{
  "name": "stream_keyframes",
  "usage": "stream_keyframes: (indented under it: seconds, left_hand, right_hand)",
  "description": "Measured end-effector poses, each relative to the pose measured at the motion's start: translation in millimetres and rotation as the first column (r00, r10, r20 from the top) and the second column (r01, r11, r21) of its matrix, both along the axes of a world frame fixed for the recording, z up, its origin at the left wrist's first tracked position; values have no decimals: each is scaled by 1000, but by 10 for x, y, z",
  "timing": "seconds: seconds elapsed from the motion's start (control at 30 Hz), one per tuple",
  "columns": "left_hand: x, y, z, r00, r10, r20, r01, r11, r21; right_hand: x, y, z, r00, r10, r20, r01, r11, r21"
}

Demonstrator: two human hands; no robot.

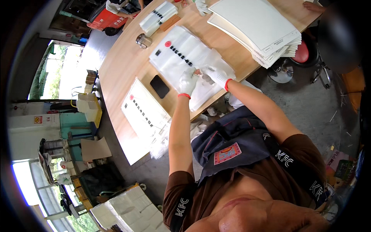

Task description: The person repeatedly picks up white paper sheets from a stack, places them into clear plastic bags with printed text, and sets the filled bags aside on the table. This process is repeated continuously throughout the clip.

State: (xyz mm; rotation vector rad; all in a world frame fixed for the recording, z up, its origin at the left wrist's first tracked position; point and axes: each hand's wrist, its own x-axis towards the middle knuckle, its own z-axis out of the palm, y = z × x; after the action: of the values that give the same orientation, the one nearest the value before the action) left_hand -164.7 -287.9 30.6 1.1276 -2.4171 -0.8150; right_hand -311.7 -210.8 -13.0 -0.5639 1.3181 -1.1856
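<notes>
1. The left hand (188, 82), in a white glove, has its fingers curled together, pinching the edge of a clear plastic bag (181, 54).
2. The right hand (213, 74), also gloved, pinches the same edge just beside it.
3. The bag lies on top of a pile of bags on the wooden table (123, 62), stretching away from the fingertips.
4. A black phone (159, 86) lies to the left of the pile, a stack of white sheets (259, 27) to the right.

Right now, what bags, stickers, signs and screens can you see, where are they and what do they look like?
Clear plastic bags: table middle, under both gloved hands, dark print, round red sticker.
Second bag stack: near table edge, left of the left hand, same look.
Phone: between them, black screen.
Small bag bundle: far end.
White sheets: right of the right hand.
</notes>
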Motion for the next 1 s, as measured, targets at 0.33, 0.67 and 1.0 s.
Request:
stream_keyframes:
  seconds: [0.33, 0.67, 1.0]
  left_hand:
    - [-95, -111, 721, 785, 145, -603, 201, 860, 469]
    - [-619, 1798, 1023, 815, -537, -218, 467, 831, -304]
    - [-380, 1020, 124, 880, -125, -457, 102, 992, -77]
  right_hand:
    - [-606, 695, 211, 638, 300, -710, -209, 954, 215]
    - [-78, 781, -60, 301, 2, -954, -204, 977, -63]
    - [-1060, 1438, 913, -6, -370, -929, -366, 865, -342]
